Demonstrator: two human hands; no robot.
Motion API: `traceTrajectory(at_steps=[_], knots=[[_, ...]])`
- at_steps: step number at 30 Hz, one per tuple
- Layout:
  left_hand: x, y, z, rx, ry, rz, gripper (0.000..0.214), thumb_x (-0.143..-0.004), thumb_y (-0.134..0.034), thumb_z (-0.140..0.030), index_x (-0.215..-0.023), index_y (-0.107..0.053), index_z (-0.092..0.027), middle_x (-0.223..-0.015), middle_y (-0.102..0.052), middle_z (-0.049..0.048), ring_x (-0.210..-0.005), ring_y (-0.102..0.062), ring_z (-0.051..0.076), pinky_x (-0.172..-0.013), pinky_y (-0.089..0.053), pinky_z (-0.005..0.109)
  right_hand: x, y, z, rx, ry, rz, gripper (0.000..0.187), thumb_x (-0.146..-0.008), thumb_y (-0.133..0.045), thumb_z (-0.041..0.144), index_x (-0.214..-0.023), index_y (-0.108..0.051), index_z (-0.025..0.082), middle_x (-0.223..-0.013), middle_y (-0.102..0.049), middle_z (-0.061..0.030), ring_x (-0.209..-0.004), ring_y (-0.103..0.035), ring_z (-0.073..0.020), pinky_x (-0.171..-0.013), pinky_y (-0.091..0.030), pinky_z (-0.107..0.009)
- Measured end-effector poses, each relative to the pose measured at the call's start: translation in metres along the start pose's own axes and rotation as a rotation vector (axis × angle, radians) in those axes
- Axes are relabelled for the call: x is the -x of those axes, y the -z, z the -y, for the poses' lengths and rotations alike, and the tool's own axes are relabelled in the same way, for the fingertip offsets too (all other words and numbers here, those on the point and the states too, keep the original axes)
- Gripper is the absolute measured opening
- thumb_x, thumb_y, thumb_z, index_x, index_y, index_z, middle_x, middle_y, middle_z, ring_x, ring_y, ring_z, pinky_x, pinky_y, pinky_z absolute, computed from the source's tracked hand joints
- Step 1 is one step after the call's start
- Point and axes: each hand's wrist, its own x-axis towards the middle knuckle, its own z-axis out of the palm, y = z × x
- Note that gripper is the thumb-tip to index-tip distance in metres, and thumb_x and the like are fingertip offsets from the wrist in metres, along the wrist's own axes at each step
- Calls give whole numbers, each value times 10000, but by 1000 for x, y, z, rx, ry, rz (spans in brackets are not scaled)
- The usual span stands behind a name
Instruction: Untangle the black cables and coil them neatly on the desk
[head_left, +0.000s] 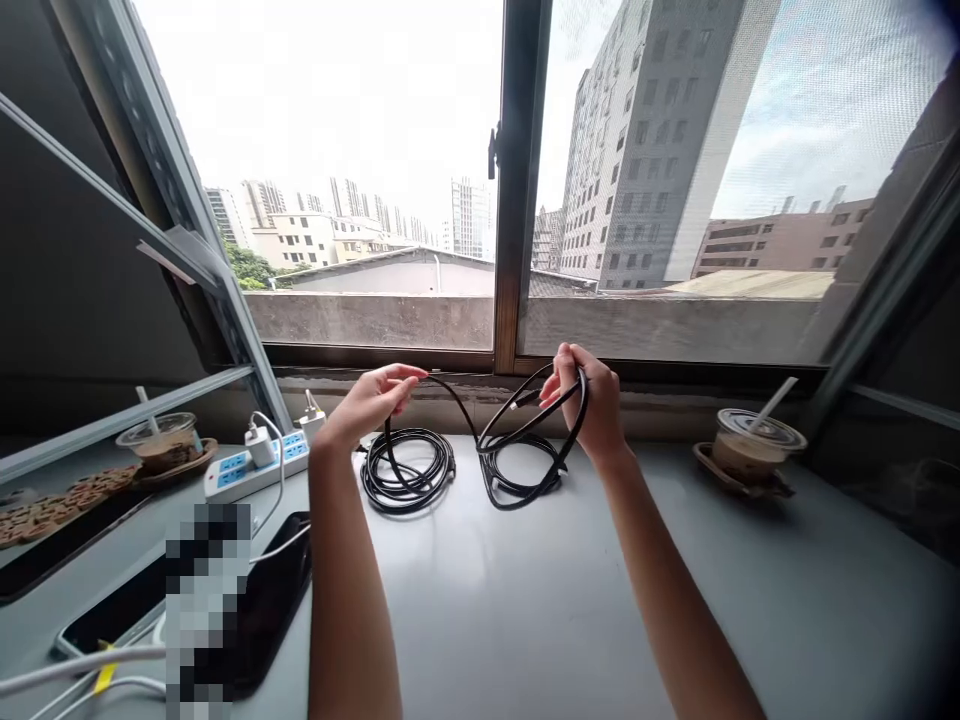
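My left hand (375, 402), raised over the desk, pinches a black cable (455, 400) between thumb and fingertips. That cable runs across to my right hand (589, 398), whose fingers are closed around several loose loops of it. A plug end with a light metal tip shows beside the right fingers. Below the left hand lies a coiled black cable (409, 472) on the desk. Behind the held loops a second coil (523, 466) rests on the surface, partly covered by them.
A grey desk (510, 610) reaches to the window. At left are a white power strip (259, 465) with chargers, phones, white cords and an iced drink (161, 445). Another lidded drink (754, 440) with a straw stands at right on a holder. A metal frame (187, 200) rises at left.
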Motion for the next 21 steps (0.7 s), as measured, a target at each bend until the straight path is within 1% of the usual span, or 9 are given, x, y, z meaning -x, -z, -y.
traceTrajectory(at_steps=[3,5,7,9,10,13,16,19,21], knots=[[-4,-23,-18,134,-289,-91,355,-807,-587,-387,-1063,-595,-141,-549,-459,-44,-507,-428,83,-496,-368,193,5,-8,7,1,22,117,433,-916,-320,512,-672,-505,206,-522,-600,14,-440,-577,-114,-480,-394,-200],[-4,-43,-31,146,-391,-133,271,-834,-565,-343,-1024,-579,-149,-550,-472,-40,-496,-428,82,-462,-345,188,9,-12,11,45,48,147,394,-901,-372,511,-728,-552,207,-547,-619,11,-482,-596,-126,-502,-401,-205],[0,-60,-43,113,-474,-154,181,-853,-547,-296,-972,-574,-162,-540,-459,-50,-468,-401,71,-442,-327,185,11,-12,14,98,76,123,340,-876,-443,501,-776,-582,208,-569,-632,9,-516,-611,-138,-522,-415,-212],[7,-72,-55,96,-572,-241,130,-871,-534,-268,-963,-567,-181,-540,-457,-57,-489,-436,72,-471,-353,190,10,-9,16,104,97,80,326,-866,-472,489,-769,-593,202,-587,-641,2,-530,-618,-141,-535,-434,-218],[11,-75,-60,101,-632,-307,105,-877,-530,-257,-951,-563,-192,-540,-458,-60,-493,-449,72,-481,-359,195,10,-5,16,80,107,56,336,-869,-469,485,-751,-595,196,-593,-643,-3,-533,-621,-139,-540,-445,-220],[22,-72,-72,147,-796,-546,29,-879,-538,-233,-902,-549,-221,-532,-455,-67,-487,-465,72,-477,-347,216,5,8,15,-43,100,-34,377,-877,-444,493,-737,-599,179,-622,-653,-22,-556,-639,-140,-511,-476,-216],[31,-57,-77,189,-867,-731,29,-869,-563,-223,-874,-546,-245,-533,-451,-69,-469,-447,68,-468,-330,241,-1,24,15,-123,65,-141,364,-840,-497,511,-787,-616,171,-665,-665,-37,-600,-658,-158,-459,-494,-217],[40,-42,-80,240,-891,-909,70,-853,-597,-232,-842,-532,-254,-590,-458,-72,-446,-409,45,-443,-288,253,-5,37,16,-159,60,-237,336,-801,-561,499,-826,-632,172,-714,-674,-43,-656,-668,-171,-455,-515,-223],[47,-33,-81,264,-788,-897,72,-888,-548,-320,-865,-501,-271,-580,-420,-79,-424,-378,39,-423,-245,252,-6,44,17,-168,70,-295,327,-805,-557,491,-832,-634,175,-736,-671,-43,-686,-671,-174,-448,-518,-219]])
